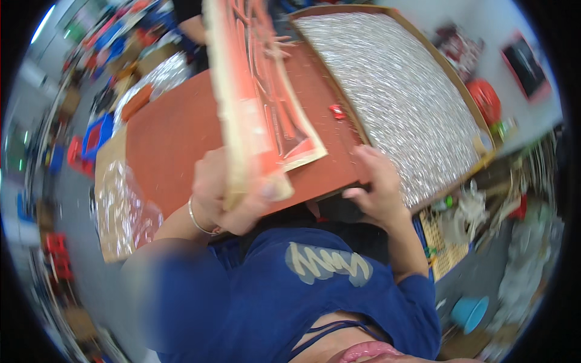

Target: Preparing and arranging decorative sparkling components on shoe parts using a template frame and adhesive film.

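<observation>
Partly hidden, left hand [227,193] grips blurred card stack [254,103]; right hand [378,187] on board edge [181,130].

- We have a single head-worn fisheye view, looking steeply down, close over our own chest and forearms.
- It faces forward across the red-brown board [181,130].

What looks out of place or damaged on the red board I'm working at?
A small red piece lies loose on the red board, near the edge of the silver glitter panel. The stack of red and cream sheets in the left hand is tilted up, its lower corners fanned apart. Nothing looks spilled or broken.
</observation>
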### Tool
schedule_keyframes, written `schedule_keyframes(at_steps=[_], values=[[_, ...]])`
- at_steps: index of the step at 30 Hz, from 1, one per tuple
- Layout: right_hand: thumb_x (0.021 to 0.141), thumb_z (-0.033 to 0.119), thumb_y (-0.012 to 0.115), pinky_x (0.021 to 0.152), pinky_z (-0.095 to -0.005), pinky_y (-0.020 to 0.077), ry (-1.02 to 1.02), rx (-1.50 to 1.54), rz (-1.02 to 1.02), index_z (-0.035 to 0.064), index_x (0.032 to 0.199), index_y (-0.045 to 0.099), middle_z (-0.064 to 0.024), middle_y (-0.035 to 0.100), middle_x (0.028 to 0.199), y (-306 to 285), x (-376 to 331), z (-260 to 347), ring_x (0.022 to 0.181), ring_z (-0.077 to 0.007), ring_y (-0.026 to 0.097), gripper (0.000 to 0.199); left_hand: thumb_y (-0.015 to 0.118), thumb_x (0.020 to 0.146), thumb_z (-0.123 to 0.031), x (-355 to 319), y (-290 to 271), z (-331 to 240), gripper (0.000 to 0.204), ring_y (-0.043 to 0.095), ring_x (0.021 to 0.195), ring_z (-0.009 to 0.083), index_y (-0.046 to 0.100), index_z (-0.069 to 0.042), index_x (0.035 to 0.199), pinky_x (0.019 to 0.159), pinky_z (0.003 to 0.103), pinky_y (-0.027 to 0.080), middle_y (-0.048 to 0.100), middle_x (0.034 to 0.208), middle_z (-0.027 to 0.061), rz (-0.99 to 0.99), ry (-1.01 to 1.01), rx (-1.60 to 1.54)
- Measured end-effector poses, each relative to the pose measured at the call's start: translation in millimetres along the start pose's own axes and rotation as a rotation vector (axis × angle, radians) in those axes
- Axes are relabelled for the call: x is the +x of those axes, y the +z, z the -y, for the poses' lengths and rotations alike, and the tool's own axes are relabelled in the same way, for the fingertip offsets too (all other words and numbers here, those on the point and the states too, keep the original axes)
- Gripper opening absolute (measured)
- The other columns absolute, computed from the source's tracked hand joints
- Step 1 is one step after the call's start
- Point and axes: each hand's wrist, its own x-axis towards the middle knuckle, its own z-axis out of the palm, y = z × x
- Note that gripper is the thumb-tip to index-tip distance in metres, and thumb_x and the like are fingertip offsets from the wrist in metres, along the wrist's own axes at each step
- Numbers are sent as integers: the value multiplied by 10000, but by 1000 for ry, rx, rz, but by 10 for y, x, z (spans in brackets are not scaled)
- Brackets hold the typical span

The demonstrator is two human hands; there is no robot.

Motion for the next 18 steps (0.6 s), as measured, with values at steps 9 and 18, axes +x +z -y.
schedule_keyframes(at_steps=[9, 18], values=[[858, 200, 602, 518, -374, 461, 189, -157, -282, -4, 928, 627, -125, 554, 620, -168, 6, -450, 538, -309, 555, 217, 576, 911, -232, 1365, 2038, -180, 277, 588, 507, 115, 560, 16, 789, 466, 258, 462, 586, 591, 59, 133, -436, -980], [912, 351, 523, 601, -381, 486, 1195, -23, -499, -32, 808, 659, -190, 656, 706, -1350, -1059, -3103, 649, -241, 656, 420, 574, 890, -326, 856, 3280, 1206, 446, 526, 1124, 385, 529, 37, 1145, 932, 469, 429, 519, 1225, 269, 501, 69, -166]])
